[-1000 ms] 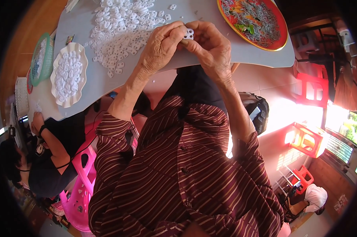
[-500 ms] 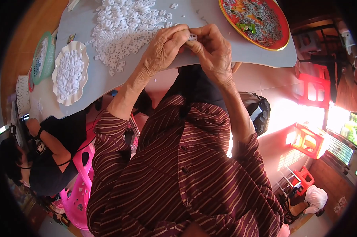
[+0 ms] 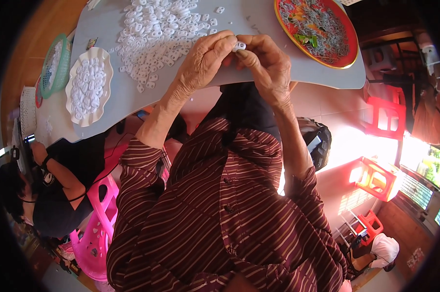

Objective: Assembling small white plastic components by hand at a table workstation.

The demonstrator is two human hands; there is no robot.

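Note:
Between my two hands, over the table's near edge, is a small white plastic piece [image 3: 239, 46] with holes in it. My left hand [image 3: 206, 59] is closed, its fingertips pinched at the left side of the piece. From the right, my right hand [image 3: 266, 65] grips the same piece between thumb and bent fingers. A loose heap of similar white pieces [image 3: 154, 41] spreads across the table just left of my hands. On the right, a round red tray [image 3: 350, 48] with a yellow rim holds many small dark grey metallic-looking parts and some green and orange bits.
A scalloped cream dish [image 3: 107, 92] of white pieces stands at the table's left, beside a green basket [image 3: 64, 63]. A person [image 3: 59, 194] sits at the left near a pink chair [image 3: 100, 209]. Red stools [image 3: 385, 114] stand on the floor at right.
My right thumb has shifted and more of the white piece shows between my fingertips. The view has moved slightly; both hands stay in nearly the same place.

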